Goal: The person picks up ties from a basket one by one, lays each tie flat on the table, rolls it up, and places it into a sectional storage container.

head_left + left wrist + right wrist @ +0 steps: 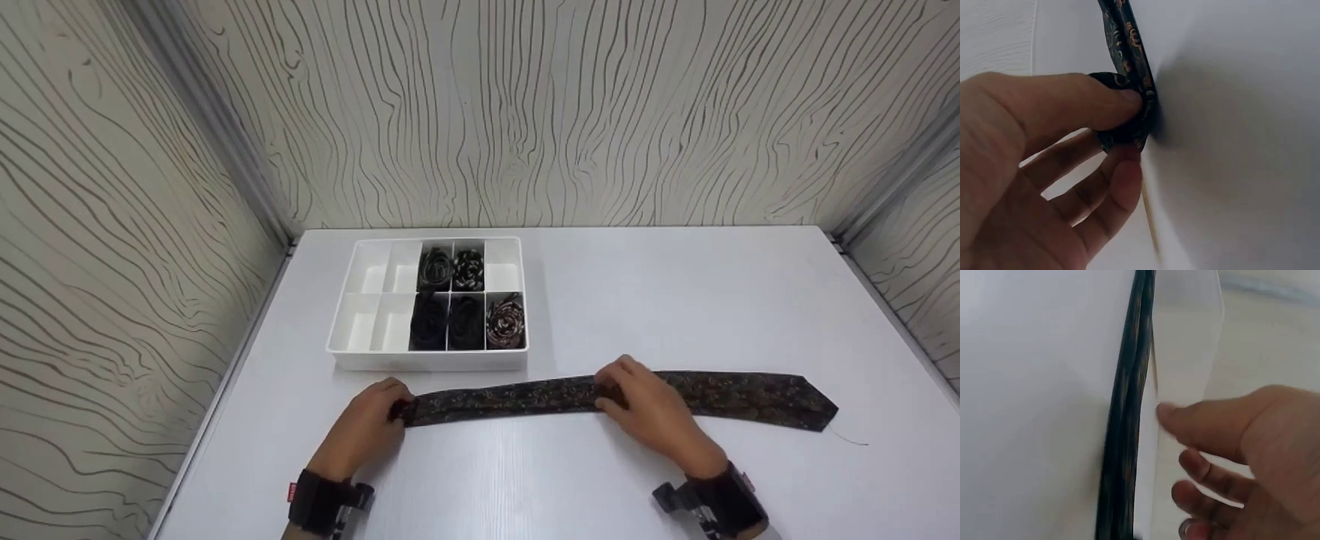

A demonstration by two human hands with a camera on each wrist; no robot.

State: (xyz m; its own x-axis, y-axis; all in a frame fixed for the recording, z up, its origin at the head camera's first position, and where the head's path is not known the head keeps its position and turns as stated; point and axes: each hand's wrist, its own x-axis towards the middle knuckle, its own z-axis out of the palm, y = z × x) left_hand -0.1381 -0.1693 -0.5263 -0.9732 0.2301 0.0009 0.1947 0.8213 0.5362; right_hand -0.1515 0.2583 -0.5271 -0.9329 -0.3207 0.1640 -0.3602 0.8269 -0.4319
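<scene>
A dark patterned necktie (510, 397) lies stretched sideways across the white table, its wide pointed end at the right. My left hand (367, 420) pinches the small rolled-up end (1123, 126) between thumb and fingers, at the tie's left. Over the middle of the strip is my right hand (649, 412); in the right wrist view its loosely bent fingers (1207, 422) are beside the tie (1126, 405), not gripping it. A loose thread (851, 439) trails from the pointed tip.
Behind the left half of the tie stands a white compartment box (431, 361). Several of its sections hold rolled ties, among them a reddish one (505, 322) at the front right. A wood-grain patterned wall (525, 112) rises along the table's back edge.
</scene>
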